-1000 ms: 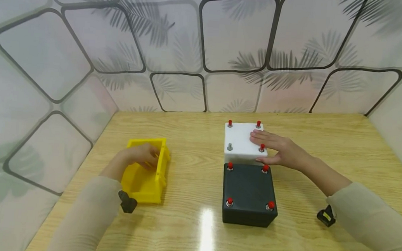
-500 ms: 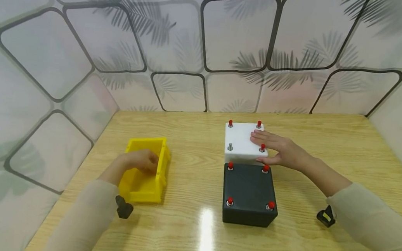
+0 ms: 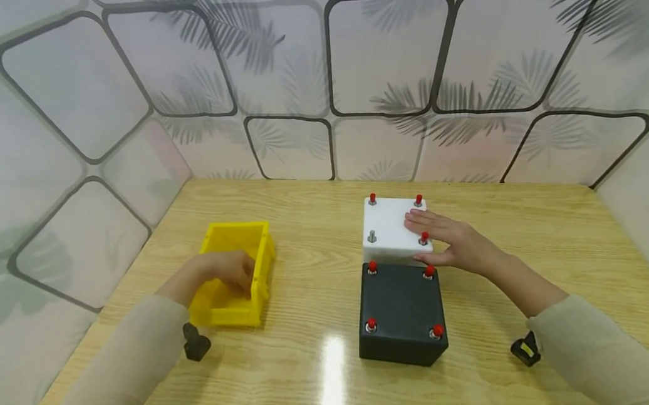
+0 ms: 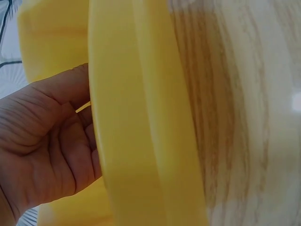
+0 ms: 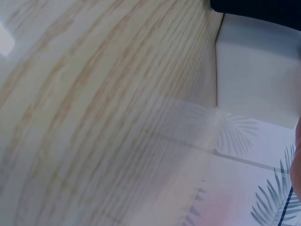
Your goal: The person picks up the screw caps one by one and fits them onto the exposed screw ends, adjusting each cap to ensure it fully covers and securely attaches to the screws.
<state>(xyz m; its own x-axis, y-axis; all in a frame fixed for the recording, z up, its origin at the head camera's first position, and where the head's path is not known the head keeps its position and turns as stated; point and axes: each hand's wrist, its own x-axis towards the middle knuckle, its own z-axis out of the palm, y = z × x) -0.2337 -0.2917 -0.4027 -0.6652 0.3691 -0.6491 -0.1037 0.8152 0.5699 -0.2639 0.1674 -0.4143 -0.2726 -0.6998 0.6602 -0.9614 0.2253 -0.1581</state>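
My left hand (image 3: 222, 269) reaches into a yellow plastic bin (image 3: 261, 279) on the left. In the left wrist view the bin's wall (image 4: 131, 117) hides the fingertips, and whether they pinch anything cannot be seen. Straight fingers of my right hand (image 3: 447, 241) lie on top of a white box (image 3: 388, 218), with the thumb by its near side. Three of the white box's corner studs wear red caps; the near-left stud (image 3: 372, 236) is bare metal. Right in front stands a black box (image 3: 402, 302) with red caps at its corners.
All of this is on a wood-grain table (image 3: 302, 364). A patterned cloth (image 3: 379, 62) rises behind and on both sides. Small black devices, the left one (image 3: 196, 343) and the right one (image 3: 526, 349), sit at the wrists.
My left hand has shifted slightly toward me inside the yellow bin, and its wrist has drawn down and left. The right hand and both boxes stay put.
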